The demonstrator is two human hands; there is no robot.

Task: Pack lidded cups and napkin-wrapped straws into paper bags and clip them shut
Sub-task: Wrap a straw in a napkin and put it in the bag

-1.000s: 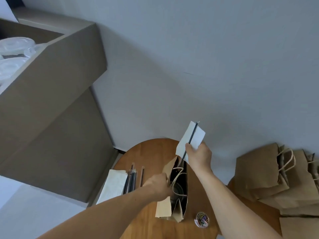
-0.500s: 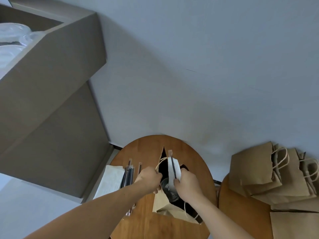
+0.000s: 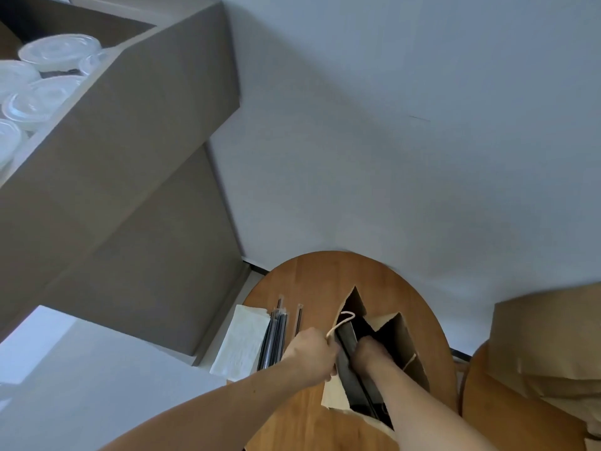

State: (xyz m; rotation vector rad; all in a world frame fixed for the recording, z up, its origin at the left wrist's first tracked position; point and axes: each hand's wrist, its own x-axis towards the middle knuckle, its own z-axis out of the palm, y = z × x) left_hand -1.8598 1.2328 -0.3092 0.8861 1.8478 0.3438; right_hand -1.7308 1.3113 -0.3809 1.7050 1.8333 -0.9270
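Observation:
A brown paper bag (image 3: 398,340) stands open on the round wooden table (image 3: 318,281). My left hand (image 3: 309,356) grips the bag's left rim and its twine handle. My right hand (image 3: 370,353) is plunged into the bag's mouth, fingers hidden inside, so the napkin-wrapped straw is out of sight. Left of the bag lie a bundle of black wrapped straws (image 3: 276,340), one separate straw (image 3: 298,320) and a stack of white napkins (image 3: 242,341). Clear lidded cups (image 3: 48,76) sit in the open cardboard box at top left.
A large cardboard box (image 3: 130,131) stands on a grey counter at the left. More brown paper bags (image 3: 546,340) are heaped on a second wooden surface at the right edge. A pale wall rises behind the table.
My right hand came down from above the bag with the napkin and straw and has gone into the bag. The napkin has dropped out of sight. My left hand kept hold of the rim.

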